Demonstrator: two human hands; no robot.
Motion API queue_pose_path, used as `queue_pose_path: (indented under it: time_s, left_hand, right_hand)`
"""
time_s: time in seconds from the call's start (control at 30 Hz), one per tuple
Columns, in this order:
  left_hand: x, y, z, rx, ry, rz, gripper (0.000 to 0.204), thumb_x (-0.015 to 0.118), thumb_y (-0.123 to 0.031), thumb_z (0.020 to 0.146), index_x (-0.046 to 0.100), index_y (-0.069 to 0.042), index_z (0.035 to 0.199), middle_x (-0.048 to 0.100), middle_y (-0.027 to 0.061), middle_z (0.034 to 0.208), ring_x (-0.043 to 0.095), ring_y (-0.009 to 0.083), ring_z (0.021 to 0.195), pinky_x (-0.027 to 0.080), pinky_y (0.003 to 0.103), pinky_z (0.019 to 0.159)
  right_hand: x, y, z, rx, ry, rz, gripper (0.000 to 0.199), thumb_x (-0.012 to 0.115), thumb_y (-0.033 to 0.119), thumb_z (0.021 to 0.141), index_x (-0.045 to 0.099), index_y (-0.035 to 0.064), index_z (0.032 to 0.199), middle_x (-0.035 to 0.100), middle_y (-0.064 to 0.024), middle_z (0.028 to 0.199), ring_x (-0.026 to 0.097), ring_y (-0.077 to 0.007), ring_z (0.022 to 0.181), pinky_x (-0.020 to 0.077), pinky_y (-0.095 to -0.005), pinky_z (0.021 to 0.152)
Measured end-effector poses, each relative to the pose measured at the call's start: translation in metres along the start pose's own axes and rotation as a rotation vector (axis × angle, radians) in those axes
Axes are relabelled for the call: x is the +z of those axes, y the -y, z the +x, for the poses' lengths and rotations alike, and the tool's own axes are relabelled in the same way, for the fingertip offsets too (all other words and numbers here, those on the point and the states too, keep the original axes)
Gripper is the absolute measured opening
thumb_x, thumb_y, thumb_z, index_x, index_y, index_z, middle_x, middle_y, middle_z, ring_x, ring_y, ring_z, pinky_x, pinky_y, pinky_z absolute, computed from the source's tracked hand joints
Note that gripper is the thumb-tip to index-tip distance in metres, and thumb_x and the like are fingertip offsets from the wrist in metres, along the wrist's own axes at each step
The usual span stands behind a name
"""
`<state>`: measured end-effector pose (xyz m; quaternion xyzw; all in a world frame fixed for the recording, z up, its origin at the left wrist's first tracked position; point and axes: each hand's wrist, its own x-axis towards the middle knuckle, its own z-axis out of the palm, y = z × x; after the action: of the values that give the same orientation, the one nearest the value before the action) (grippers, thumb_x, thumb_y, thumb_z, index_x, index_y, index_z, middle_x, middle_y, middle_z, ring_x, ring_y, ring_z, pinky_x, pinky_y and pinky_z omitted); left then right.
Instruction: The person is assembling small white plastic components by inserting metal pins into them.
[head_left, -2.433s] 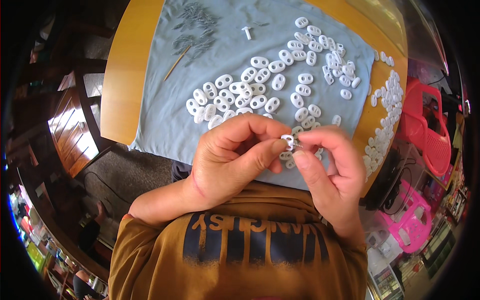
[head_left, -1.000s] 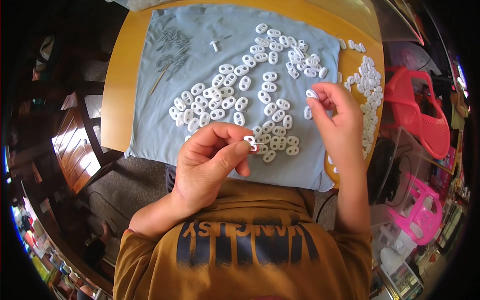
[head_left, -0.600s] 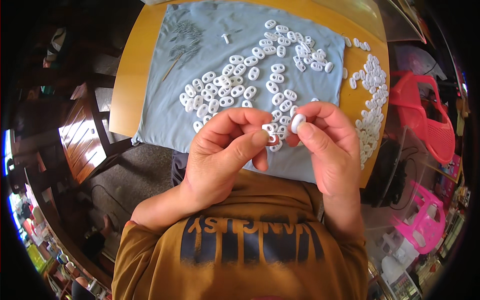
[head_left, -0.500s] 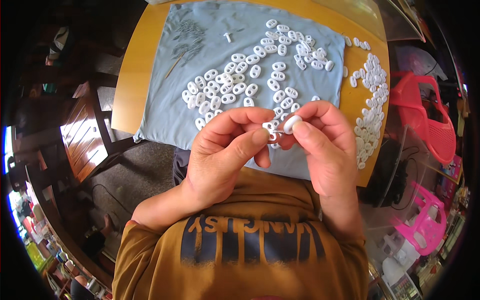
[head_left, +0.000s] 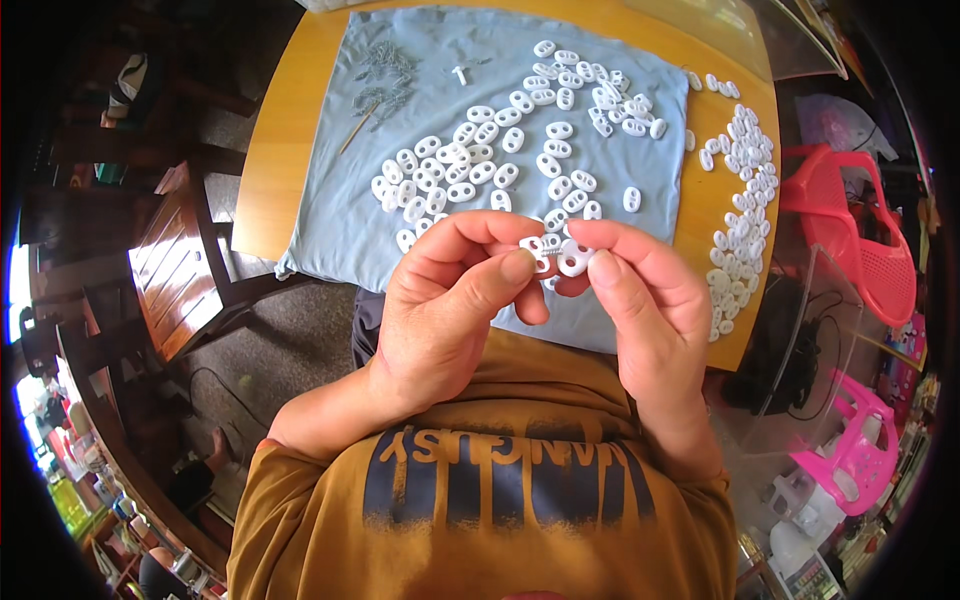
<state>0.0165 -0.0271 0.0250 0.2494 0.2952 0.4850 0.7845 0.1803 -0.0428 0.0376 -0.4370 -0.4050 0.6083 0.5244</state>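
Observation:
My left hand (head_left: pixel 450 280) pinches a small metal spring (head_left: pixel 550 252) between thumb and fingertips. Its free end points at a white oval cord-lock piece with two holes (head_left: pixel 574 259), which my right hand (head_left: pixel 650 290) holds between thumb and forefinger. The holes of that piece face up, and the spring's end looks close to its left side; whether it touches I cannot tell. Under and beyond my fingertips, more white two-hole pieces (head_left: pixel 461 191) lie loosely on a light blue cloth (head_left: pixel 340 220).
At the cloth's far left lie a heap of small metal springs (head_left: pixel 385 75), a thin brown stick (head_left: pixel 360 130) and a small white T-shaped part (head_left: pixel 460 75). More white pieces (head_left: pixel 745 215) cover the wooden table's (head_left: pixel 265 200) right side. A red plastic chair (head_left: pixel 850 230) stands at right.
My right hand has turned the white piece so its two holes now show, and its fingers have opened slightly. My left hand still pinches the spring. The view has shifted slightly.

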Motion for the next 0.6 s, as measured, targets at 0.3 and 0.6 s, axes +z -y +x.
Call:
queue_pose_path:
  time_s: [0.3, 0.6]
  left_hand:
    - [-0.01, 0.005, 0.004, 0.087, -0.034, 0.056, 0.02, 0.056, -0.004, 0.09, 0.055, 0.001, 0.109, 0.062, 0.0073, 0.089, 0.058, 0.0129, 0.071, 0.047, 0.025, 0.066]
    - [-0.016, 0.002, 0.009, 0.123, 0.01, 0.08, 0.02, 0.054, -0.004, 0.091, 0.054, 0.001, 0.111, 0.063, 0.0075, 0.09, 0.059, 0.0122, 0.074, 0.049, 0.025, 0.069]
  right_hand:
    - [0.003, 0.001, -0.001, -0.058, -0.032, -0.26, 0.018, 0.055, -0.001, 0.088, 0.06, -0.0034, 0.105, 0.062, -0.0086, 0.093, 0.058, -0.0124, 0.081, 0.0464, -0.0233, 0.072]
    - [0.005, -0.003, 0.01, -0.019, 0.006, -0.265, 0.018, 0.058, -0.001, 0.086, 0.06, -0.0025, 0.104, 0.061, -0.0074, 0.092, 0.058, -0.0117, 0.08, 0.0467, -0.0238, 0.073]
